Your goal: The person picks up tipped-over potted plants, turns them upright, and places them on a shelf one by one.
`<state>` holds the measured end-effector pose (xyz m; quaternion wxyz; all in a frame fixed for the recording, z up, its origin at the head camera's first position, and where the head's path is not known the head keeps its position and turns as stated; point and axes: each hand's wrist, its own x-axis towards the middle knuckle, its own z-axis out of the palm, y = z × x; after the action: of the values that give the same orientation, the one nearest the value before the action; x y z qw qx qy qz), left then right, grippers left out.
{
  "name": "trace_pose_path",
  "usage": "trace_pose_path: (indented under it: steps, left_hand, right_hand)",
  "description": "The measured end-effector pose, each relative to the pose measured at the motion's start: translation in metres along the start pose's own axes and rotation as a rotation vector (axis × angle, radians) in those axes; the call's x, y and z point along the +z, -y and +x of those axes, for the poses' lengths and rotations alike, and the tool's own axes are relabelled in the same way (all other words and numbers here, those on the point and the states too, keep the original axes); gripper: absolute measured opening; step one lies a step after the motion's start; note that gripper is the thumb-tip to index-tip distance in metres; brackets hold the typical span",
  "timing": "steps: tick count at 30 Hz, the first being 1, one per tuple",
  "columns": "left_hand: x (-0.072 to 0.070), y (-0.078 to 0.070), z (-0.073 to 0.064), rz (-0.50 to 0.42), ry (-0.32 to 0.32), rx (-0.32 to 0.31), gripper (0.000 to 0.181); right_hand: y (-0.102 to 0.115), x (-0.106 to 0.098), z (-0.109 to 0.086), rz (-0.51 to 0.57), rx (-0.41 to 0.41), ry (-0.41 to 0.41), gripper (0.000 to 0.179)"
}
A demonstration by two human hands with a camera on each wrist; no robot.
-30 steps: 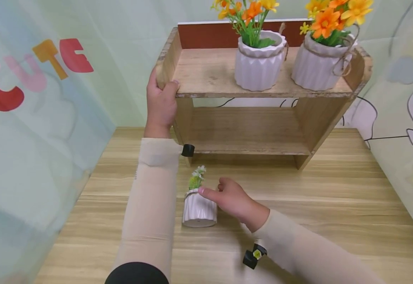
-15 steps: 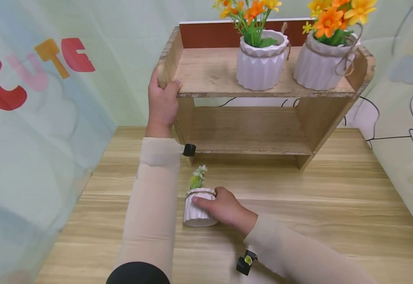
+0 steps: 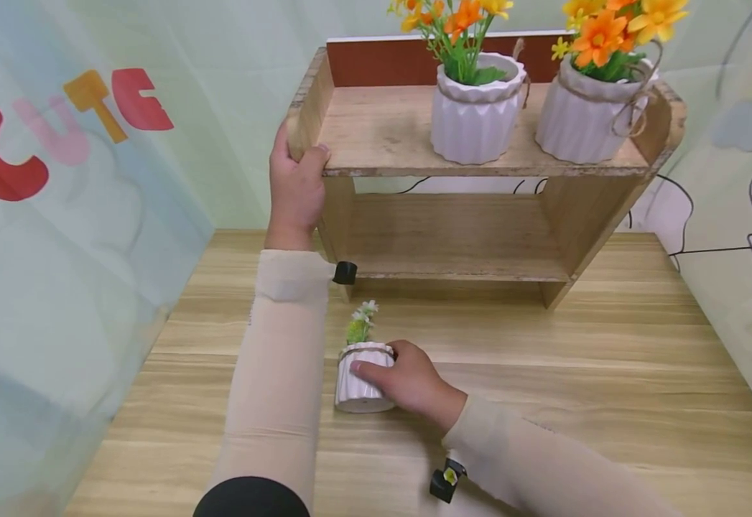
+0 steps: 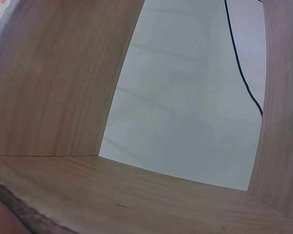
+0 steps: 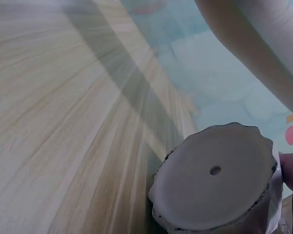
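Observation:
My left hand grips the left side panel of a two-tier wooden shelf, thumb over the front edge of the upper board. In the left wrist view the inside of the shelf fills the picture, with a bit of the hand at the lower left corner. My right hand holds a small white fluted flower pot lying on its side on the table, thumb across its wall. White and yellow-green flowers point away toward the shelf. The right wrist view shows the pot's base with its drain hole.
Two white pots, a middle one and a right one, stand upright on the top board with orange and yellow flowers. The wood-grain table surrounds the shelf. A printed curtain hangs at the sides and back.
My right hand has moved left onto the lying pot, and its thumb now rests lower on the pot's wall. The left hand keeps its grip on the shelf.

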<state>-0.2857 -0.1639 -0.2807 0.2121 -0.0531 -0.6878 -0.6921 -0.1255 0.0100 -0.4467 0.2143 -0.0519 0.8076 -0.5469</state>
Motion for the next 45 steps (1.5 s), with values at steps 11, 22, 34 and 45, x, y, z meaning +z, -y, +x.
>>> trace_pose_path:
  steps: [11,22,34,45]
  left_hand:
    - [0.0,0.0,-0.001,0.009,-0.004,-0.001,0.063]
    - [0.0,-0.002,-0.001,0.014,0.003,-0.004,0.065]
    - [0.0,-0.001,0.0,0.017,-0.007,-0.012,0.066]
    - [0.001,-0.002,0.0,0.012,-0.011,-0.023,0.066]
  right_hand:
    - [-0.001,-0.001,0.001,-0.036,-0.047,-0.148,0.076]
    - [-0.006,-0.003,0.003,-0.073,-0.166,-0.263,0.085]
    - [-0.016,0.005,-0.002,-0.118,-0.337,-0.284,0.082]
    - [-0.027,0.008,-0.006,-0.176,-0.45,-0.309,0.087]
